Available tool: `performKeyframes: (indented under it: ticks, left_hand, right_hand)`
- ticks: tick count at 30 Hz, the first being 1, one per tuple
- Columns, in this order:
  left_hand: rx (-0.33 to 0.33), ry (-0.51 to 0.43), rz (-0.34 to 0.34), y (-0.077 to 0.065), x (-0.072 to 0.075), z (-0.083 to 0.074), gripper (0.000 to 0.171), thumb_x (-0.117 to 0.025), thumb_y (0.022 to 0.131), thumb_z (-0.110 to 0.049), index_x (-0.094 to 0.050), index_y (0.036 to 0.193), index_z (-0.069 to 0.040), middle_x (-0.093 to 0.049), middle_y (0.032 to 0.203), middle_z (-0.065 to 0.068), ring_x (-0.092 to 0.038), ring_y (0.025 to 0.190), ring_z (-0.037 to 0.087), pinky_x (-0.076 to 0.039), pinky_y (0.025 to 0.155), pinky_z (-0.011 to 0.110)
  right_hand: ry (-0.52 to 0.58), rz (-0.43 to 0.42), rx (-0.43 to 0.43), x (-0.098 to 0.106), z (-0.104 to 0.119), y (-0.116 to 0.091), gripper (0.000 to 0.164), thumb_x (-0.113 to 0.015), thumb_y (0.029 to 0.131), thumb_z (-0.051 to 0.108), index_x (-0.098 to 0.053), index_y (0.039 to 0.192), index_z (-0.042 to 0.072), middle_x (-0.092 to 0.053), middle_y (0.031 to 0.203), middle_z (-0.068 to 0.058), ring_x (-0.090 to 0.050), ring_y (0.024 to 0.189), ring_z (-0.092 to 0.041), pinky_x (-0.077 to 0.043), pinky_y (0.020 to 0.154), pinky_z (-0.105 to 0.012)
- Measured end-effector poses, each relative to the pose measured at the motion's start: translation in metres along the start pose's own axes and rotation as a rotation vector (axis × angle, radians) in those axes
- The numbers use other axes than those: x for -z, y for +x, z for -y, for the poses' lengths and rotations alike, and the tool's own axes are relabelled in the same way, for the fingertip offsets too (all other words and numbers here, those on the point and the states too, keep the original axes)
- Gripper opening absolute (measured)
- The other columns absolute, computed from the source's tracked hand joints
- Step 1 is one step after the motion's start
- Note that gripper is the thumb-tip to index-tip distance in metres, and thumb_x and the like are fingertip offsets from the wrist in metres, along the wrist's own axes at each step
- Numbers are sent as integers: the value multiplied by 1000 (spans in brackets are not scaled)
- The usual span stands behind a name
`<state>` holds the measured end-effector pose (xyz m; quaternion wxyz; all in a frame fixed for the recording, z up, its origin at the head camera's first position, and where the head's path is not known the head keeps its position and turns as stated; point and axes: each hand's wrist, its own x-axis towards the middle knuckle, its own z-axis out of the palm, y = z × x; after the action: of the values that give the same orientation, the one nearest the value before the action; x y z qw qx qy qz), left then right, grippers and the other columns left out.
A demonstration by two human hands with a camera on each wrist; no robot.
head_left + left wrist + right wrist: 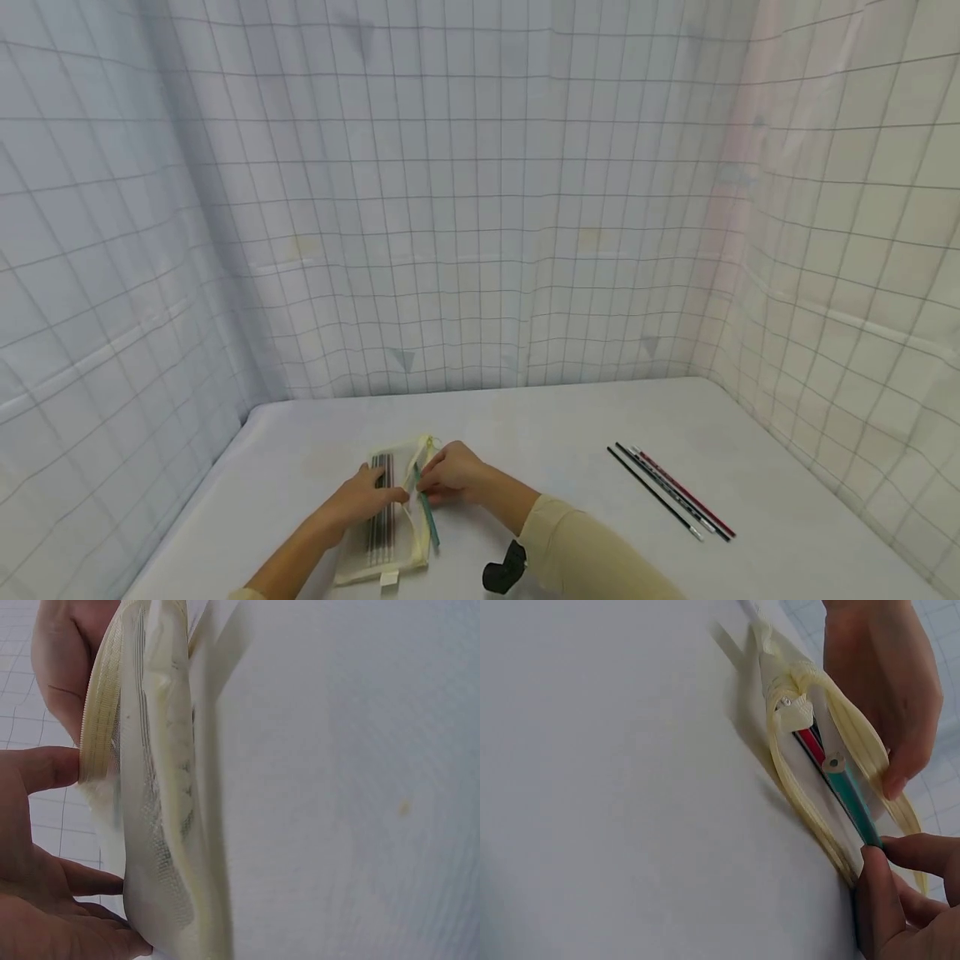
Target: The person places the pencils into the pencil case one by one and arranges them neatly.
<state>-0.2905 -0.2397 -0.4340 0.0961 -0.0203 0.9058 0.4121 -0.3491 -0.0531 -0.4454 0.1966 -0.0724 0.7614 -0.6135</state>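
A see-through mesh pouch (pixel 405 533) with a pale yellow zip edge (pixel 855 735) lies on the table, its zip side gaping. Several dark and red pencils (pixel 381 533) show inside it. My left hand (pixel 366 498) lies over the pouch and holds its open edge, the thumb (pixel 52 766) at the zip tape and the fingers lower on the mesh. Between thumb and fingertips my right hand (pixel 453 473) pinches a teal pencil (pixel 851 799). That pencil slants at the opening, its flat end (pixel 834 762) between the two zip edges, near a red pencil (pixel 810 742) inside.
To the right on the white table (pixel 525 417) lie several black, patterned and red pencils (pixel 675 492), side by side and slanted. A black object (pixel 504 568) sits by the right sleeve (pixel 570 542). Gridded white cloth (pixel 480 208) hangs at the back and both sides.
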Motion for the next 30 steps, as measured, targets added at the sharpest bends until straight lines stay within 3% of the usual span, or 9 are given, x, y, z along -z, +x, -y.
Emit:
performKeyframes:
  ticks: [12, 18, 21, 24, 30]
  left_hand:
    - [-9, 3, 13, 4, -1, -3, 100, -74, 89, -45, -27, 153, 17, -4, 158, 47, -13, 142, 66, -21, 111, 75]
    - [9, -19, 23, 5, 0, -1, 103, -73, 89, -49, -27, 152, 18, -12, 158, 45, -23, 142, 62, -29, 109, 73]
    - [11, -37, 19, 6, 2, 0, 102, -73, 88, -49, -29, 152, 17, -17, 158, 43, -28, 141, 59, -32, 108, 71]
    - [11, -56, 19, 6, 4, 1, 103, -73, 89, -50, -29, 152, 16, -19, 159, 42, -30, 141, 58, -32, 108, 70]
    - [19, -61, 37, 5, 4, 0, 107, -73, 89, -54, -26, 152, 18, -14, 159, 43, -22, 143, 61, -28, 108, 74]
  right_hand:
    - [-121, -99, 62, -21, 4, 8, 15, -82, 77, -11, -74, 72, 1, -69, 62, -8, -66, 51, -15, -59, 51, -28]
    - [-163, -136, 84, -30, 2, 11, 10, -76, 78, -10, -74, 72, -2, -66, 62, -8, -64, 49, -15, -56, 48, -26]
    - [-150, -136, 86, -35, 3, 12, 13, -70, 76, -12, -73, 71, -1, -63, 63, -8, -58, 47, -14, -53, 46, -24]
    - [-70, -118, 57, -39, 4, 13, 17, -66, 76, -16, -73, 72, -1, -64, 64, -9, -57, 46, -13, -54, 46, -25]
    - [10, -48, 17, -34, 3, 14, 15, -67, 82, -16, -74, 79, -3, -65, 63, -8, -59, 48, -13, -56, 48, -26]
